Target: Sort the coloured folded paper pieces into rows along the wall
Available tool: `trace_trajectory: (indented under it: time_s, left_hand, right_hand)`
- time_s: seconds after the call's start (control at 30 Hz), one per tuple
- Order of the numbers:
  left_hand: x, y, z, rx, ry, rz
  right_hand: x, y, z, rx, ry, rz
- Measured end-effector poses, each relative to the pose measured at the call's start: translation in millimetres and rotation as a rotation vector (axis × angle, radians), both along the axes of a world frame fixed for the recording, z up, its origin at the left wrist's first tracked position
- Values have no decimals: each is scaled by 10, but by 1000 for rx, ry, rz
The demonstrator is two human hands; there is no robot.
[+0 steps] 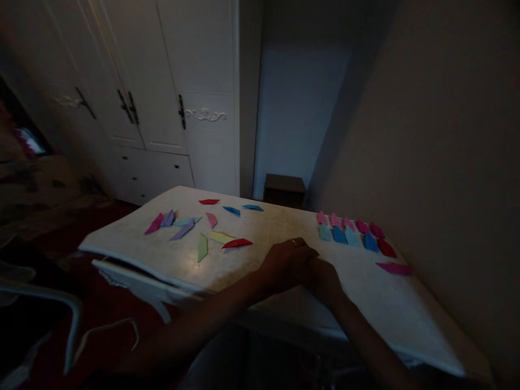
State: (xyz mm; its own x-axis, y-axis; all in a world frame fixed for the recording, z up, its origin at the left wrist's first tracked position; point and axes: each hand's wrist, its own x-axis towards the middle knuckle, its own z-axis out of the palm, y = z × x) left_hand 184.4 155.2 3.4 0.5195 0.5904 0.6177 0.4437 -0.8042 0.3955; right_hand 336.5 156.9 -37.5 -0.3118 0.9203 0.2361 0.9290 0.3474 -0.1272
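Observation:
Over the front of the white table (280, 225), my left hand (284, 262) and my right hand (325, 276) press together, fingers curled in. Whatever may be between them is hidden by the hands and the dim light. A ring shows on a left finger. Left of my hands lie loose folded paper pieces, among them a red piece (237, 244), a yellow piece (222, 237) and a green piece (202, 247). To the right, folded pieces stand in two rows, with a pink piece (322, 218) and a dark red piece (387, 248) among them. A magenta piece (394, 268) lies apart nearby.
A brown wall (439, 151) runs along the table's right side. Behind stand a white wardrobe (207, 65) and a small brown cabinet (284, 183). A pale curved metal frame (75, 311) is at the lower left, beside the table.

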Motion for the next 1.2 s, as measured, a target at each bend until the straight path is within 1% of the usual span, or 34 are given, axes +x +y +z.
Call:
trace_trajectory:
  time_s: [0.1, 0.2, 0.3, 0.37, 0.43, 0.53, 0.6, 0.67, 0.77, 0.83, 0.9, 0.97, 1.03, 1.1, 1.2]
  left_hand:
    - [-689, -74, -168, -25, -131, 167]
    - [-1267, -162, -329, -63, -193, 310]
    - [-1645, -240, -404, -163, -210, 440]
    - [-1773, -270, -416, -235, -233, 466]
    - [-1825, -277, -422, -274, -259, 444]
    - [-1838, -256, -443, -303, -288, 396]
    - [-1843, -238, -461, -319, -317, 374]
    - [-1854, -225, -471, -338, -326, 359]
    - [-1870, -220, -467, -377, -300, 341]
    - [-1872, -222, -455, -399, -280, 332]
    - [-1867, -225, -446, -421, -261, 335]
    - [-1859, -227, -444, -437, -246, 352]
    - [-1854, -228, -447, -453, -242, 364]
    - [-1853, -228, -451, -467, -239, 369]
    - [-1858, -231, -453, -466, -216, 380]
  right_hand:
    - [-3, -29, 18, 7, -10, -5]
    - [-14, -15, 29, -29, 28, -22]
    - [-112, 30, 63, -90, 118, 2]
    - [-278, 75, 115, -120, 188, 56]
    - [-545, 140, 196, -110, 256, 110]
    - [-1109, 303, 358, -39, 339, 197]
    - [-1558, 467, 453, 2, 379, 306]
    - [-2029, 664, 505, -2, 365, 437]
    - [-2704, 957, 498, -13, 216, 584]
    - [-3092, 1106, 473, -50, 42, 621]
    - [-3405, 1202, 461, -74, -100, 644]
    - [-3633, 1253, 462, -92, -197, 663]
    - [-3779, 1277, 465, -114, -267, 668]
    - [-3853, 1282, 460, -115, -313, 661]
    - [-3865, 1256, 442, -71, -368, 658]
